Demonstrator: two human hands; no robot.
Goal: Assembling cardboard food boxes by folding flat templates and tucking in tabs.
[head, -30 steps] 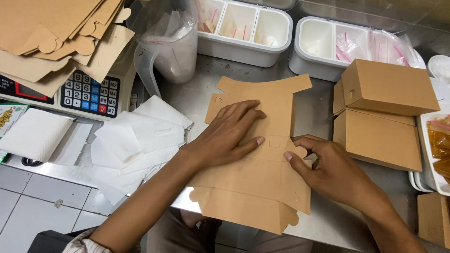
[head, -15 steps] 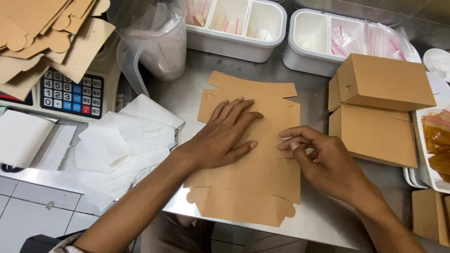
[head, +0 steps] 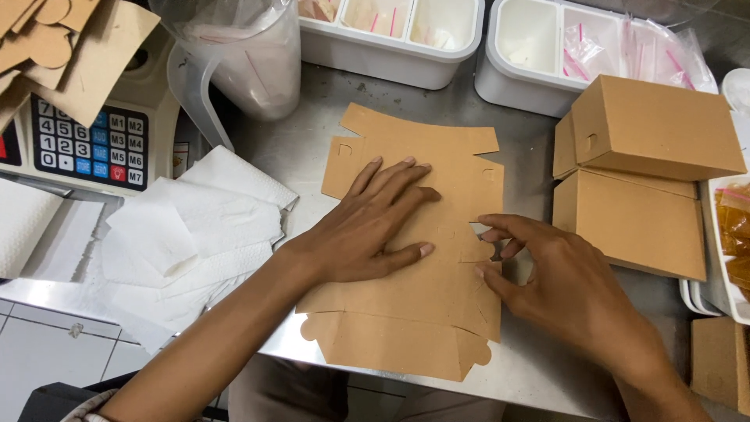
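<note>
Near the counter's front edge: flat brown cardboard box blank (head: 406, 258), long axis running front to back, its lowest flap overhanging the edge.
Left hand (head: 367, 227): fingers spread, pressed flat on the blank's middle.
Right hand (head: 562, 289): nearer the small side tab (head: 478, 252); thumb and forefinger close around it, tab just left of the fingertips.
Hidden: whether they actually pinch the tab; the crease under the left palm.

Left hand (head: 367, 227): laid flat, palm down, fingers spread and pointing up and to the right, pressing on the middle of the cardboard blank (head: 406, 344). Left forearm runs in from the lower left. Right hand (head: 562, 285): at the blank's right edge, thumb and forefinger curled, pinching a small tab. Right forearm enters from the lower right.
</note>
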